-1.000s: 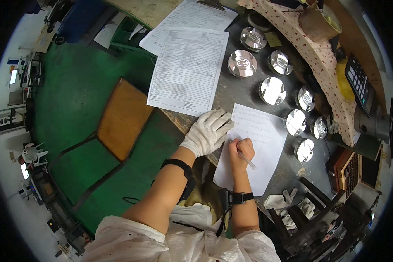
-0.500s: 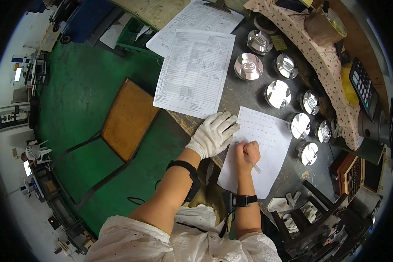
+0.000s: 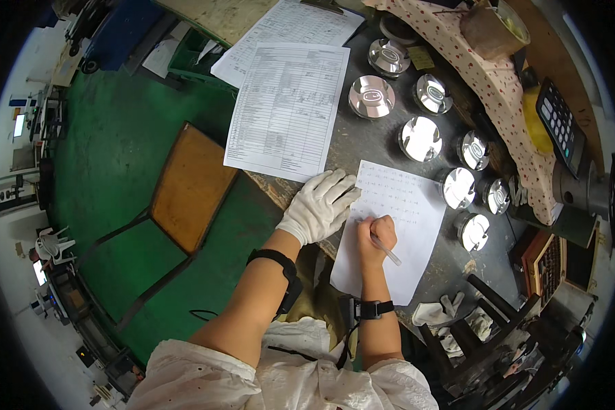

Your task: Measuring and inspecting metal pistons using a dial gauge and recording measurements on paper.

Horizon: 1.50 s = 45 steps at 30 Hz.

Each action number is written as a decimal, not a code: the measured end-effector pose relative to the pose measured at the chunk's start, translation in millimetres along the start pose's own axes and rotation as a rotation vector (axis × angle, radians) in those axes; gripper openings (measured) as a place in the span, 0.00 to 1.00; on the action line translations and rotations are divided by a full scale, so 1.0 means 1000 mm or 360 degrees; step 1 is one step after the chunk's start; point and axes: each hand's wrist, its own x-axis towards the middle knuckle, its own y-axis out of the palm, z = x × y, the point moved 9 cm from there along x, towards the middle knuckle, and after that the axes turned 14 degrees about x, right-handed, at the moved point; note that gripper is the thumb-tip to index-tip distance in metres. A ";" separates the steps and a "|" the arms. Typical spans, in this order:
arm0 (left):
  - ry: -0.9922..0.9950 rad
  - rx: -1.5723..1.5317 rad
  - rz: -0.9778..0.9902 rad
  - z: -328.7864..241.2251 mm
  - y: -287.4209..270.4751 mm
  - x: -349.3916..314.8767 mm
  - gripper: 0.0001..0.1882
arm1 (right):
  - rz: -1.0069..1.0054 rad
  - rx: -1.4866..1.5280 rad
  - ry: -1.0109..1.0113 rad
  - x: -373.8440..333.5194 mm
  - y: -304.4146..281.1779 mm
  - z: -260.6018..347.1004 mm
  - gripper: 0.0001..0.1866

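My right hand (image 3: pixel 377 238), bare, is closed round a slim clear pen (image 3: pixel 387 251) over a white sheet (image 3: pixel 400 263). Rows of small handwritten marks fill the sheet's upper half; the pen's tip is hidden by my fingers. Wearing a white glove, my left hand (image 3: pixel 321 208) lies flat with its fingers stretched out, the fingertips at the sheet's left edge. Beyond it a printed form (image 3: pixel 287 113) with a table of lines lies partly over other papers (image 3: pixel 236 67) on a clipboard. To the right of the sheet stand several shiny round metal pieces (image 3: pixel 420 139), like pistons.
A calculator (image 3: pixel 560 126) leans at the right beside a patterned cloth (image 3: pixel 495 89) and a round tub (image 3: pixel 492 31). White gloves (image 3: pixel 437 312) lie near a black metal rack (image 3: pixel 488 328). A wooden-seated chair (image 3: pixel 191 184) stands left of the dark table.
The whole view has shifted slightly, so the scene sits further left. My right hand has moved very little over the sheet, and my left hand stays flat at its edge.
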 end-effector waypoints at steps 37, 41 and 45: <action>0.0035 0.0083 -0.0038 -0.002 -0.005 -0.005 0.21 | -0.0151 -0.0371 0.0985 -0.036 -0.129 -0.035 0.13; 0.0018 0.0100 -0.0064 0.000 -0.008 -0.010 0.21 | -0.0033 -0.0796 0.1030 -0.038 -0.152 -0.032 0.17; 0.0048 0.0128 -0.0150 -0.001 -0.008 -0.012 0.20 | -0.0099 -0.1032 0.1061 -0.046 -0.178 -0.043 0.20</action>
